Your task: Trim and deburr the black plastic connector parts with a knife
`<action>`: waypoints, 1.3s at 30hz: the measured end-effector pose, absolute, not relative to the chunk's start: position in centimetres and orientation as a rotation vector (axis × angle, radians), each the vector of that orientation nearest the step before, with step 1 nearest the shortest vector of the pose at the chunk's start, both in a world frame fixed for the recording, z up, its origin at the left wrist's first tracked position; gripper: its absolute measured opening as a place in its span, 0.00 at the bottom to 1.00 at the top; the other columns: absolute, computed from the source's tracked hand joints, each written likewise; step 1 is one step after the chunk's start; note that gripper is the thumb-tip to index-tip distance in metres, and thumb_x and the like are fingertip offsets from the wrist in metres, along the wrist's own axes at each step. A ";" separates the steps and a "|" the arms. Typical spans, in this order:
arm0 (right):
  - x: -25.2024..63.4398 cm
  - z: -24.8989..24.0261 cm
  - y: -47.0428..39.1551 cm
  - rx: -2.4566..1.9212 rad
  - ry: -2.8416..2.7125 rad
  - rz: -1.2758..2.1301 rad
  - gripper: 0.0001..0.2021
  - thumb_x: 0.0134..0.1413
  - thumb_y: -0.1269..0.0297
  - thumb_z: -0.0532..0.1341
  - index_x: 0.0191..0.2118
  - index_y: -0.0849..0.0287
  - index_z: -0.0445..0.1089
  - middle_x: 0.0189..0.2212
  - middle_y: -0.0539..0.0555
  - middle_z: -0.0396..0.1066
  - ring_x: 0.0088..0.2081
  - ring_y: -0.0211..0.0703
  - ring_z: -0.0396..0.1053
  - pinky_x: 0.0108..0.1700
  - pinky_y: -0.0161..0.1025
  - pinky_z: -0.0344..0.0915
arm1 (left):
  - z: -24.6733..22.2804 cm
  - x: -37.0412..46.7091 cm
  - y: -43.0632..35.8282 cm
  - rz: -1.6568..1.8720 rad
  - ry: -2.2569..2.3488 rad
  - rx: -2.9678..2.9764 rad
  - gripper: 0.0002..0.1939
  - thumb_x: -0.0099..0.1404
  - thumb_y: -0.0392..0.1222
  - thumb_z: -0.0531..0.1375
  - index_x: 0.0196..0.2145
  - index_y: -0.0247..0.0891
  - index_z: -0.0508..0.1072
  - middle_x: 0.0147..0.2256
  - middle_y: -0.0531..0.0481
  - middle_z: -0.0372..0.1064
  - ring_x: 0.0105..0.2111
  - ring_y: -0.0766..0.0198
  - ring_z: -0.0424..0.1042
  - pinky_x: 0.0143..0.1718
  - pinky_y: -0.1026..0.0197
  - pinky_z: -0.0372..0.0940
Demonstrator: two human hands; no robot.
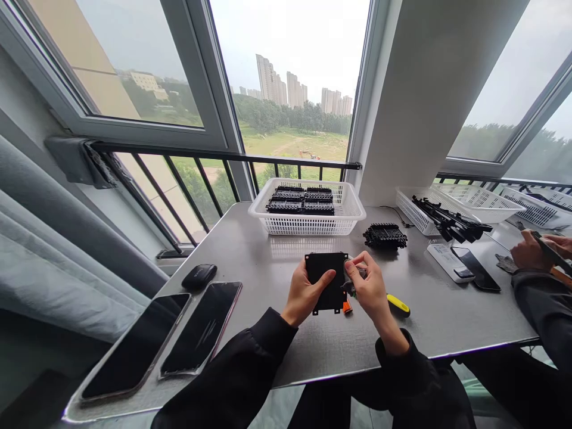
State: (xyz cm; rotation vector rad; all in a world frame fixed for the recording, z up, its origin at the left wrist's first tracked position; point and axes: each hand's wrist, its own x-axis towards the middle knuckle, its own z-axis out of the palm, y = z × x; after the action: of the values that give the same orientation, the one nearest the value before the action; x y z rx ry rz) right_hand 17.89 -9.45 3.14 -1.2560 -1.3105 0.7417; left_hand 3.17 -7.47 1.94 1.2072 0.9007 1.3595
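Note:
My left hand (pixel 308 292) grips a flat black rectangular plate (pixel 328 274) with small lugs at its corners, thumb across its face. At the plate's right edge, my right hand (pixel 369 286) is closed, thumb and fingers pinched on a small crumpled grey piece (pixel 363 273) that is mostly hidden by the fingers. Below the hands lies an orange item (pixel 347 306), partly covered by the plate. A yellow-and-black handle (pixel 397 305) rests on the table just right of my right wrist.
A white basket (pixel 308 225) holds black slotted parts (pixel 300 200); a stack of similar parts (pixel 385 236) sits beside it. Two phones (pixel 136 345) and a black case (pixel 199 276) lie left. At right are more baskets (pixel 417 211), another phone (pixel 476 268) and a co-worker's hands (pixel 531 253).

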 end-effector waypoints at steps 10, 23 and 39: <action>17.7 1.5 -9.4 -1.423 -1.577 0.803 0.09 0.51 0.60 0.62 0.26 0.57 0.65 0.22 0.50 0.70 0.27 0.41 0.70 0.29 0.35 0.62 | 1.9 1.5 -4.7 1.640 0.946 0.870 0.25 0.49 0.48 0.72 0.43 0.37 0.72 0.41 0.46 0.77 0.41 0.56 0.76 0.45 0.56 0.70; 19.8 3.5 -9.4 -1.291 -1.453 0.197 0.12 0.60 0.61 0.58 0.46 0.58 0.74 0.40 0.57 0.73 0.40 0.45 0.71 0.43 0.42 0.69 | 1.2 2.7 -6.1 1.164 0.808 1.066 0.23 0.55 0.51 0.67 0.43 0.34 0.71 0.36 0.45 0.76 0.34 0.56 0.76 0.38 0.56 0.72; 20.0 1.2 -8.7 -1.176 -1.853 -0.148 0.18 0.61 0.73 0.54 0.55 0.56 0.69 0.41 0.59 0.68 0.42 0.47 0.68 0.46 0.45 0.70 | 0.9 3.1 -6.4 1.165 0.834 1.175 0.21 0.56 0.51 0.66 0.42 0.35 0.71 0.37 0.47 0.75 0.35 0.59 0.74 0.38 0.60 0.70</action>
State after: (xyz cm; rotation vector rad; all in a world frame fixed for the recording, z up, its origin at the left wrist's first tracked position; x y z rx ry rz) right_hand 20.00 -8.67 1.19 -1.1760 -1.8529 -0.1476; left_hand 3.07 -6.36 0.93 1.1748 0.8339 1.1646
